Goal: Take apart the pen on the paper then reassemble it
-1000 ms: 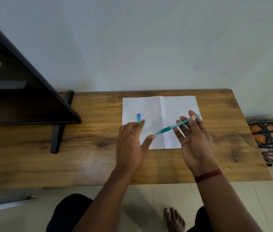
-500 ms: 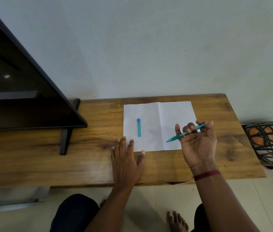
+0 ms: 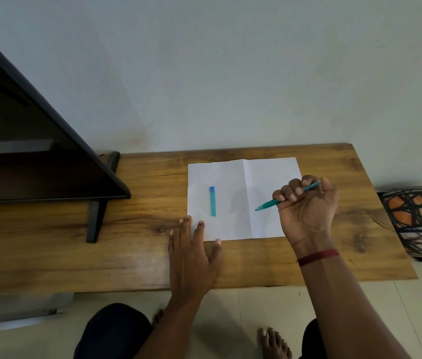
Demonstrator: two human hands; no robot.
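Observation:
A white creased paper lies on the wooden table. On its left half rests the teal pen cap with a blue end, lying lengthwise. My right hand grips the teal pen body in curled fingers, tip pointing down-left over the paper's right half. My left hand lies flat with straight fingers on the table, fingertips on the paper's near left corner, just below the cap.
A dark television on a black stand foot fills the table's left side. A wall runs behind the table. A woven orange and black basket sits on the floor past the right edge.
My left hand drew back from the cap and settled flat on the paper's near corner. My right hand's fingers curled tighter round the pen body and moved slightly right.

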